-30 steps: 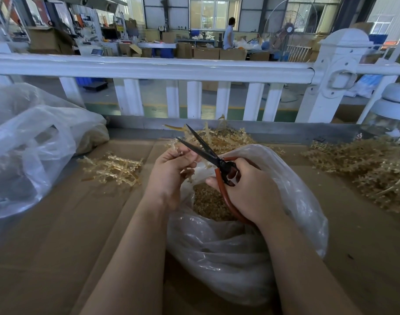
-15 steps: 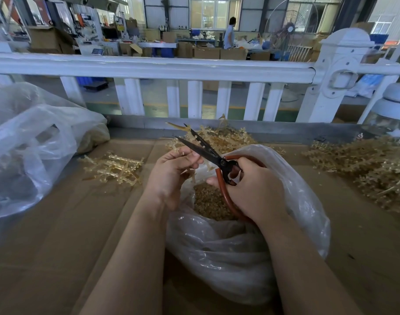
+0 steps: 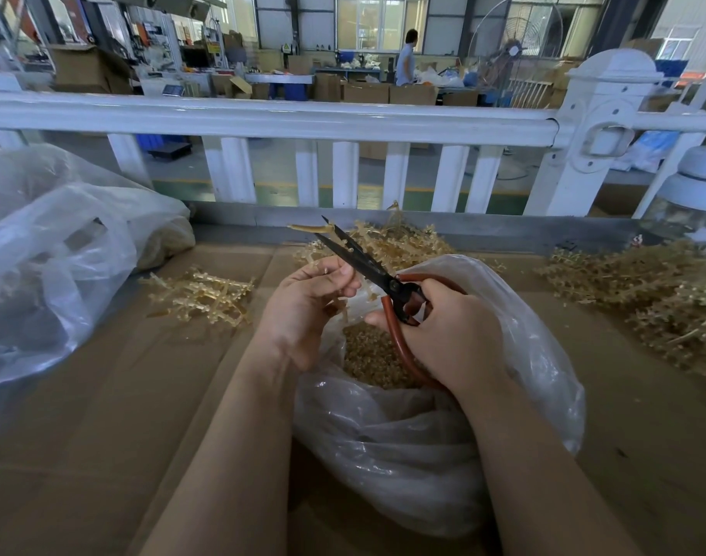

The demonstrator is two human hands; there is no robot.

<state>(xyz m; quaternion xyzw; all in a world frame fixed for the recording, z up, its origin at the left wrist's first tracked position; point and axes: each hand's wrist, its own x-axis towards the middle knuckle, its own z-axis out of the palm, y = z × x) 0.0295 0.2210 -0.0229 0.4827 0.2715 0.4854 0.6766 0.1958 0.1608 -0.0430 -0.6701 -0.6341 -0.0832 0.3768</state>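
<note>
Scissors at a tan plastic sprig, over an open bag.

From my end I see the left hand [image 3: 307, 311] with fingers curled, pinching a tan plastic sprig [image 3: 308, 229] whose stem pokes out leftward at the blade tips; the right hand [image 3: 453, 339] has its fingers wrapped through the red handles of the scissors [image 3: 363, 263], blades a little parted and pointing up and left (whether they bite the stem, I cannot tell); both hands hover above the mouth of the clear bag [image 3: 443, 455], which lies on the cardboard-covered table [image 3: 102, 415] and holds small tan cut pieces [image 3: 377, 357]; a loose sprig pile [image 3: 201, 294] lies to the left.
</note>
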